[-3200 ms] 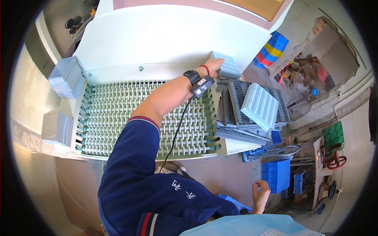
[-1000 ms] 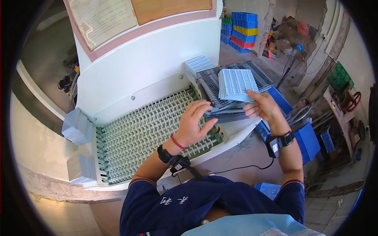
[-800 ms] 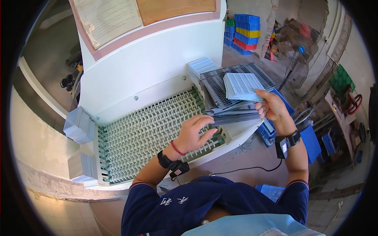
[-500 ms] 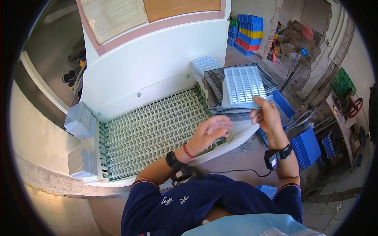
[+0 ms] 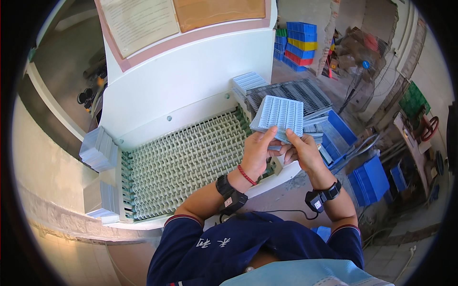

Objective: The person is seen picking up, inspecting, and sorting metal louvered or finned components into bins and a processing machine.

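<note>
A small stack of light blue slotted plates (image 5: 282, 112) is held between my two hands, its near edge toward me. My left hand (image 5: 257, 150) is closed on the stack's near left corner, thumb on top. My right hand (image 5: 304, 151) pinches the near right part, its thumb also on the upper face. The fingers beneath are partly hidden. Just behind the plates lie black slotted trays (image 5: 312, 94), piled at the machine's right end. Another light blue slotted plate (image 5: 249, 81) tops a stack farther back.
Left of my hands is a white machine (image 5: 186, 95) with a bed of pale, linked rollers (image 5: 183, 159). Stacks of grey-white plates (image 5: 99, 148) stand at its left end. To the right are blue bins (image 5: 368, 180) and a standing fan (image 5: 365, 64); coloured crates (image 5: 300, 45) are stacked behind.
My left hand has moved right and taken hold of the plates, which only my right hand gripped before. The stack has come nearer to me and slightly left.
</note>
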The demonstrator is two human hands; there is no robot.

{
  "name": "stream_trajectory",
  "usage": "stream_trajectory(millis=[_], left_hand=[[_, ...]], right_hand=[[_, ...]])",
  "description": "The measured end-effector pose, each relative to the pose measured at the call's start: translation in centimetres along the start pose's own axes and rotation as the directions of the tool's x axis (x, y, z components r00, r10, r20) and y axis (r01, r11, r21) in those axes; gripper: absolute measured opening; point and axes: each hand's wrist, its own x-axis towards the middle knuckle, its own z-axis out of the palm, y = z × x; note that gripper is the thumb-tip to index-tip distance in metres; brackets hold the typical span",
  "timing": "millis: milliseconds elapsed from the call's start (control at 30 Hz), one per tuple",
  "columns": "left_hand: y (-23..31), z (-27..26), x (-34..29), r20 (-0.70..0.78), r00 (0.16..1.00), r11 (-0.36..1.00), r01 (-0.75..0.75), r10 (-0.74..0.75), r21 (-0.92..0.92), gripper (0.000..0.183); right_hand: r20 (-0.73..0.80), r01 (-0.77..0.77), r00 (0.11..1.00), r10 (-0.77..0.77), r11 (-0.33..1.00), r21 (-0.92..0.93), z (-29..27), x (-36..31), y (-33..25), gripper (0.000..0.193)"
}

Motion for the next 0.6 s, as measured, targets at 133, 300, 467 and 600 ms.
stream_trajectory(millis=[133,300,467,600], left_hand=[[1.2,0.1,-0.4,0.007,0.994,0.993,0.111,-0.111,-0.043,0.036],[1.9,0.9,-0.2,0.039,0.985,0.982,0.173,-0.17,-0.075,0.037],[2.2,-0.2,0.1,0.054,0.975,0.976,0.217,-0.215,-0.014,0.037],[3.0,-1.1,0.0,0.042,0.954,0.95,0.298,-0.296,-0.089,0.032]], right_hand=[[0.049,0.042,0.998,-0.036,0.99,-0.136,-0.1,-0.1,-0.4,0.05],[0.114,0.077,0.993,-0.045,0.954,-0.291,-0.3,-0.1,-0.6,0.053],[0.209,0.018,0.974,0.087,0.891,-0.454,-0.3,-1.2,-1.3,0.051],[0.272,0.143,0.962,0.038,0.777,-0.613,-0.9,-2.7,-4.1,0.048]])
